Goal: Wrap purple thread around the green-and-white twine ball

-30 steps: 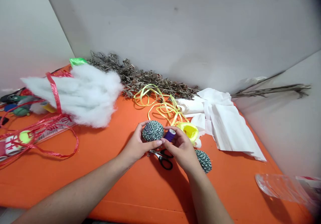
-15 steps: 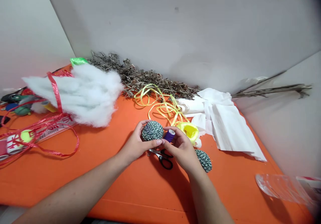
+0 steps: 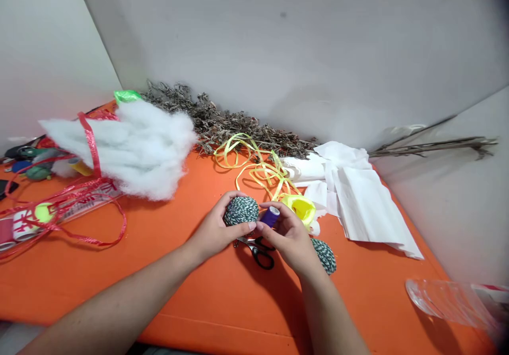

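My left hand [image 3: 220, 223] is closed around a ball of green-and-white twisted cord [image 3: 240, 210], thumb along its near side. Between the fingers of my right hand [image 3: 289, 232] is a spool of purple thread [image 3: 270, 216], its pale end tipped up. The two hands almost meet at the thumb tips. Below them on the orange table lie black-handled scissors [image 3: 261, 254], their blades partly hidden by my left hand. A second piece of green-and-white cord [image 3: 325, 256] rests just right of my right wrist, partly covered by it.
Yellow ribbon [image 3: 264, 177] trails from a yellow roll [image 3: 301, 209] beyond my hands. White stuffing [image 3: 147, 153] and red ribbon [image 3: 91, 145] lie left. Dried plants [image 3: 222, 124] line the wall. White sheets [image 3: 374, 206] and a clear plastic bottle [image 3: 445, 302] are on the right.
The cord ball has turned slightly in my left hand and sits a touch lower. The purple spool has barely shifted. The whole view has moved slightly.
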